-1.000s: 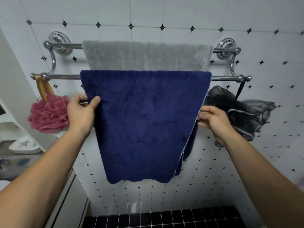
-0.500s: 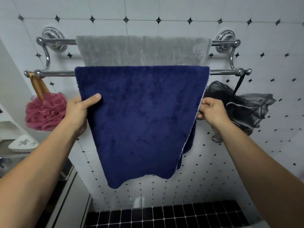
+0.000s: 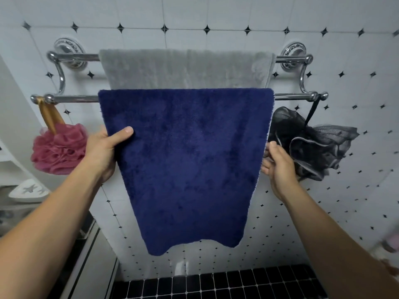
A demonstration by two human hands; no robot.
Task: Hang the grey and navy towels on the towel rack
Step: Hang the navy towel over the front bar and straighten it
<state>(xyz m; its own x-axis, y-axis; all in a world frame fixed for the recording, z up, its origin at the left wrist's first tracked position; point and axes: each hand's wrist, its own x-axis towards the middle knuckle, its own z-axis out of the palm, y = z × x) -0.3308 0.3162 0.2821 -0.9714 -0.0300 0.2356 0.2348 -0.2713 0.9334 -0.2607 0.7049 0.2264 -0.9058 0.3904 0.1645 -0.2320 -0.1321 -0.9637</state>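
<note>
1. We are looking at a chrome towel rack (image 3: 73,98) with two bars, fixed on a white tiled wall (image 3: 216,14).
2. The grey towel (image 3: 185,69) is hanging over the upper bar, spread flat between the two wall mounts.
3. The navy towel (image 3: 185,165) is hanging over the lower, front bar and is covering the lower part of the grey one.
4. Our left hand (image 3: 101,154) is pinching the left edge of the navy towel; the thumb is lying on the front, the fingers are hidden behind the cloth.
5. Our right hand (image 3: 278,167) is staying at the right edge; its grip is loosely curled, and we cannot tell if it is really holding the cloth.
6. A pink bath sponge (image 3: 57,149) is hanging at the left end of the lower bar, a black bath sponge (image 3: 311,145) at the right end.
</note>
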